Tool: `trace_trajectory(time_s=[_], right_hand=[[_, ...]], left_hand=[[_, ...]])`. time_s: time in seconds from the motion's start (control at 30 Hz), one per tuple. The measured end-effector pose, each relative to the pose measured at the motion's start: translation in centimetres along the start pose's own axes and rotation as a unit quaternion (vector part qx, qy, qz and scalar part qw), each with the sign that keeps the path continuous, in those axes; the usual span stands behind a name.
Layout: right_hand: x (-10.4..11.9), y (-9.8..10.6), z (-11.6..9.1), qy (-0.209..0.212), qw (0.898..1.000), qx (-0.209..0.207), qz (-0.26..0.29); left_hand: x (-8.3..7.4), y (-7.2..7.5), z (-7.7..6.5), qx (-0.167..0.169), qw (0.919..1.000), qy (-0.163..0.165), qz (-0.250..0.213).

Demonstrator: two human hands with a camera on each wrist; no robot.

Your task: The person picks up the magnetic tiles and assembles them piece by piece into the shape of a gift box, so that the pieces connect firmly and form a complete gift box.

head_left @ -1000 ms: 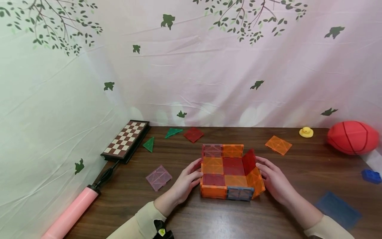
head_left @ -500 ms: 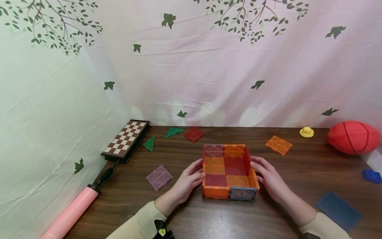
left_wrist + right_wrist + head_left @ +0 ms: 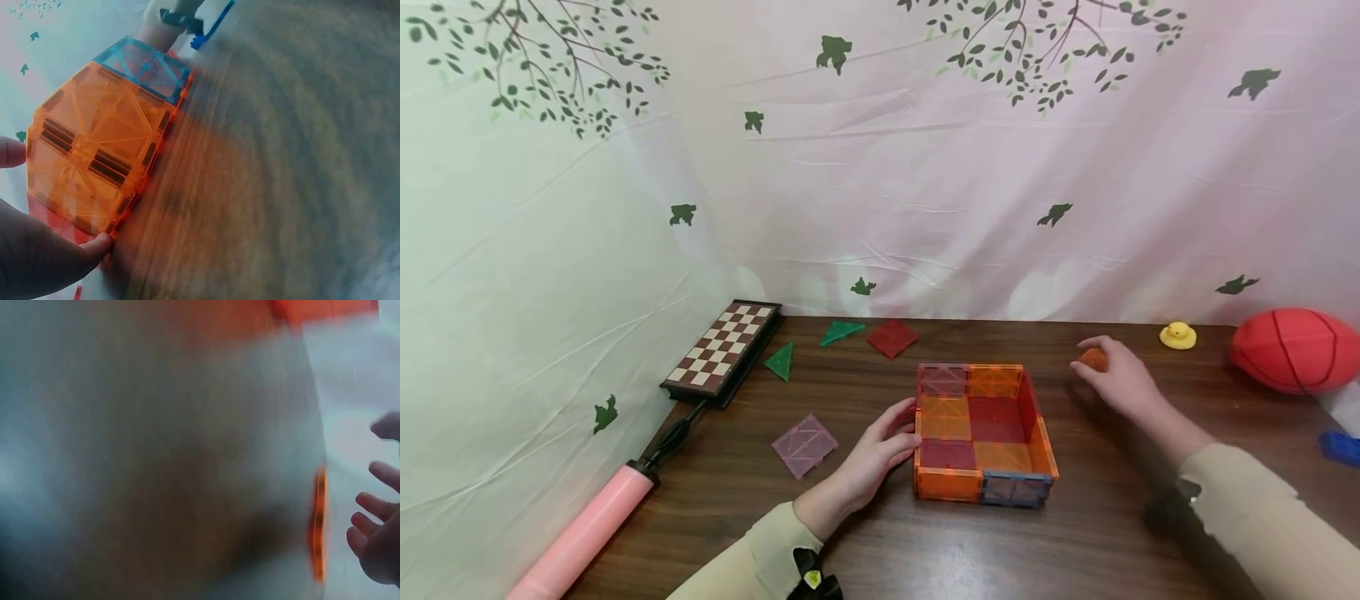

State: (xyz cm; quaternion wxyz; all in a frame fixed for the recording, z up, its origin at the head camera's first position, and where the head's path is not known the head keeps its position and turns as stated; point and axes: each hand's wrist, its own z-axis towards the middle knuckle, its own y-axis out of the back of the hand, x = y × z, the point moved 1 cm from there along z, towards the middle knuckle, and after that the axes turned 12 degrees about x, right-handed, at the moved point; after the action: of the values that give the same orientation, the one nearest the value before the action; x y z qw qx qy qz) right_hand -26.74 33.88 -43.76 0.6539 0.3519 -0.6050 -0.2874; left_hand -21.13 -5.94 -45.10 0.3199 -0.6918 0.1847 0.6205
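A low open-topped box [image 3: 943, 454] of see-through magnetic tiles, in orange, red, purple and blue, sits on the table in the head view. At its left side is my left hand [image 3: 880, 454], fingertips touching the wall. The left wrist view shows the thumb [image 3: 94, 250] at the lower edge of the orange tiles [image 3: 112, 125] and a fingertip at the opposite edge. My right hand [image 3: 1123, 383] reaches over a loose orange tile [image 3: 1093, 359], partly hiding it. In the right wrist view its fingers [image 3: 372, 503] are spread, with a gap to that tile [image 3: 319, 525].
Loose tiles lie about: purple [image 3: 805, 446], red [image 3: 892, 338] and two green triangles [image 3: 780, 361]. A checkerboard case [image 3: 722, 346] and a pink pump [image 3: 583, 533] are left. A rubber duck [image 3: 1177, 336], red ball [image 3: 1296, 350] and blue brick [image 3: 1340, 448] are right.
The box's right wall, tilted outward at first, now stands upright. My right hand has left it and moved right and back to the orange tile. My left hand stays at the box.
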Motion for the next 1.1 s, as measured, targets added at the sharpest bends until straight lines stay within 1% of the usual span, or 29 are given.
trace_trajectory(time_s=[0.07, 0.13, 0.23, 0.3, 0.4, 0.6, 0.67, 0.73, 0.8, 0.87, 0.97, 1.1], right_hand=[[-1.9, 1.0, 0.7, -0.011, 0.999, 0.016, -0.033], [-3.5, 1.8, 1.2, -0.021, 0.997, 0.048, -0.058], [-5.0, 2.7, 1.5, -0.018, 0.992, 0.092, -0.086], [-5.4, 3.1, 1.6, -0.008, 0.990, 0.104, -0.099], [-5.5, 3.4, 1.7, 0.003, 0.989, 0.102, -0.107], [-4.9, 3.4, 1.7, -0.008, 0.989, 0.101, -0.111], [-4.1, 3.3, 1.8, -0.003, 0.989, 0.100, -0.106], [-2.7, 3.1, 2.1, 0.012, 0.991, 0.097, -0.093], [-0.8, 2.9, 2.4, 0.033, 0.992, 0.090, -0.078], [1.4, 2.7, 2.8, 0.066, 0.992, 0.082, -0.066], [5.1, 2.3, 3.0, 0.111, 0.989, 0.078, -0.060], [9.6, 1.6, 2.9, 0.165, 0.979, 0.089, -0.080]], left_hand=[[0.1, -0.1, 0.1, 0.001, 1.0000, 0.000, 0.004], [0.1, -0.2, 0.2, 0.003, 1.0000, 0.000, 0.006], [0.2, -0.4, 0.4, 0.006, 1.0000, -0.004, 0.006], [0.1, -0.4, 0.5, 0.004, 1.0000, -0.006, 0.005], [0.1, -0.4, 0.6, 0.000, 1.0000, -0.005, 0.005], [0.2, -0.3, 0.6, 0.002, 1.0000, -0.003, 0.008], [0.3, -0.3, 0.5, 0.004, 0.9999, -0.003, 0.012], [0.3, -0.3, 0.3, 0.004, 0.9999, -0.003, 0.016], [0.3, -0.1, 0.1, 0.000, 0.9998, -0.002, 0.020], [0.4, 0.0, -0.1, -0.002, 0.9997, -0.003, 0.023], [0.3, 0.2, -0.3, -0.004, 0.9996, -0.005, 0.026], [0.2, 0.2, -0.1, 0.006, 0.9995, -0.010, 0.028]])
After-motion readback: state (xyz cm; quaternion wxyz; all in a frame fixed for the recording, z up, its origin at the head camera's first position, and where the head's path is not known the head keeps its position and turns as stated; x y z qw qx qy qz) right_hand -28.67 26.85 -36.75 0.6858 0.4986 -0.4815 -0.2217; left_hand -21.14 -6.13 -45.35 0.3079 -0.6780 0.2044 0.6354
